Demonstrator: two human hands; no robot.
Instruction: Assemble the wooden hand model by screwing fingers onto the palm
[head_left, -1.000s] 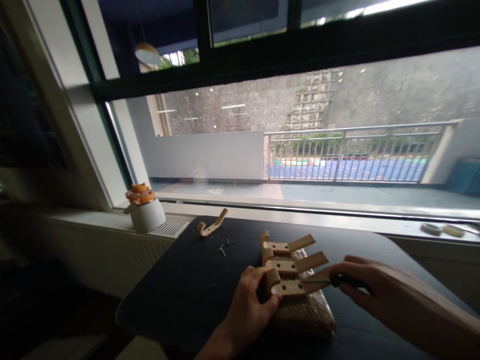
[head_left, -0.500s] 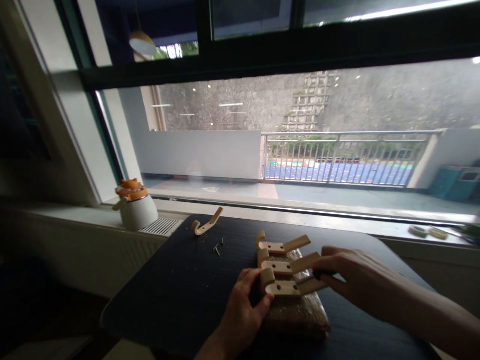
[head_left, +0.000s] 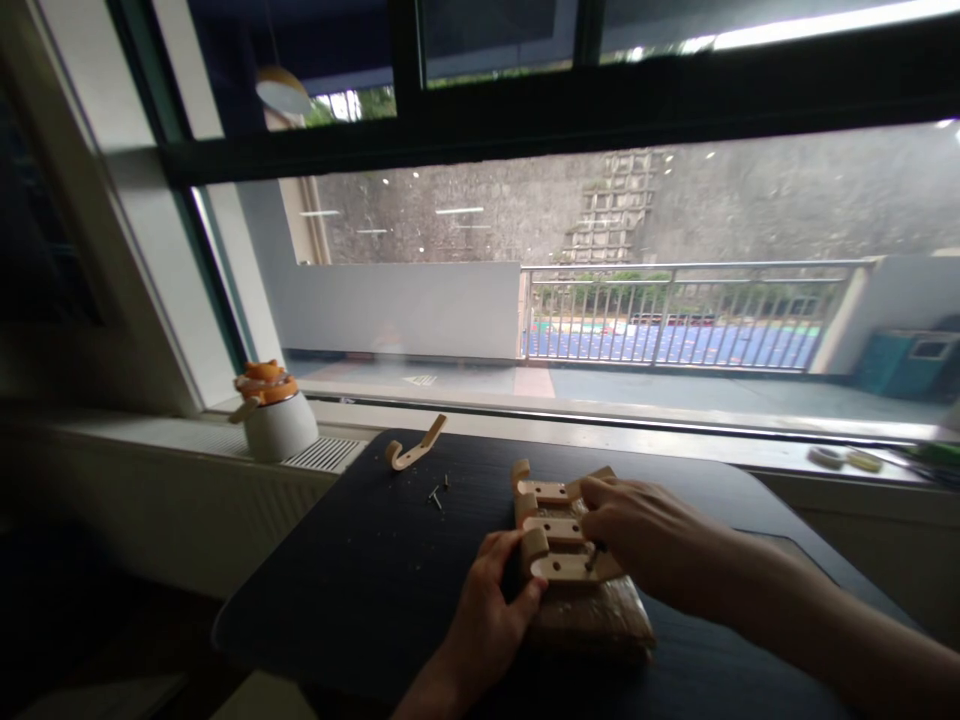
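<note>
Three pale wooden hooks lie side by side across a plastic-wrapped brown block (head_left: 592,625) on the dark table. The nearest wooden hook (head_left: 562,568) has its curled left end between the thumb and fingers of my left hand (head_left: 491,610). My right hand (head_left: 637,530) is closed over the hooks' right arms, around a screwdriver. Only a bit of the screwdriver's shaft (head_left: 594,560) shows, at the right hole of the nearest hook; the handle is hidden in my hand. Behind are the middle hook (head_left: 559,529) and the far hook (head_left: 546,490).
A loose wooden hook (head_left: 415,450) and several small screws (head_left: 436,495) lie on the table (head_left: 337,570) to the left. A grey jug with an orange lid (head_left: 277,420) stands on the sill. Tape rolls (head_left: 844,458) sit at the right, below the window.
My right hand has moved left and inward over the hooks, bringing the screwdriver to the nearest hook's right hole. The left hand has stayed at the curled end.
</note>
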